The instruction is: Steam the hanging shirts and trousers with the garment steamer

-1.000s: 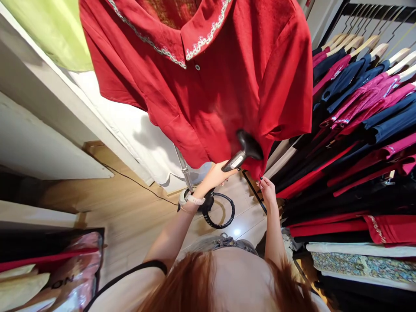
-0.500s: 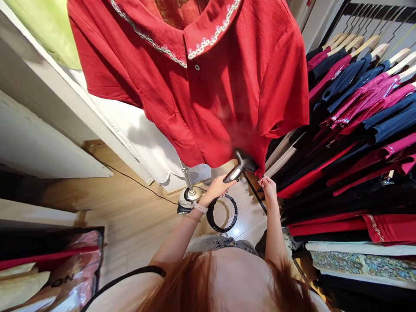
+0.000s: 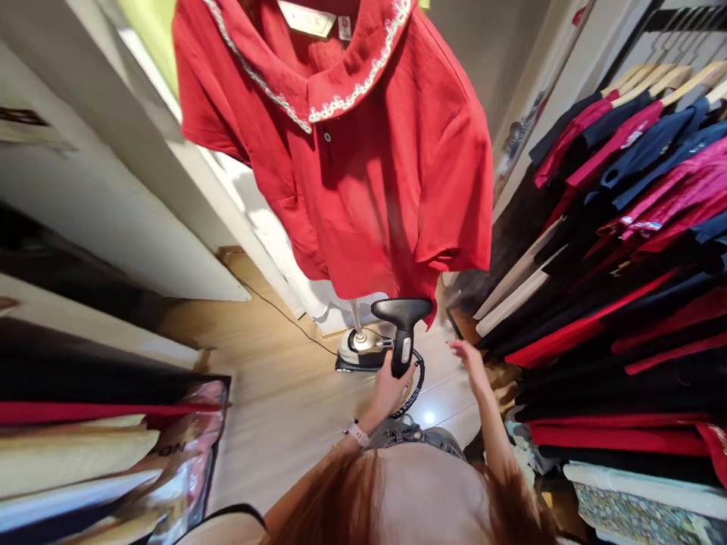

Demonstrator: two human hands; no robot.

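Left hand: closed around the grip of our handheld garment steamer (image 3: 402,333).
Right hand (image 3: 469,359): open, fingers spread, holding nothing, near the hem.
Shirt: red short-sleeved shirt (image 3: 341,197) hanging in front of us, above the steamer base (image 3: 357,350).
Handling: we judge the cloth soft and prone to swing; take it by the lower hem. The steamer seems one-hand light; keep to its grip.

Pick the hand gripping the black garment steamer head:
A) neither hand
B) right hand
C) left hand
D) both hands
C: the left hand is wrapped around the handle of the garment steamer head, while the right hand is open, apart from the red shirt.
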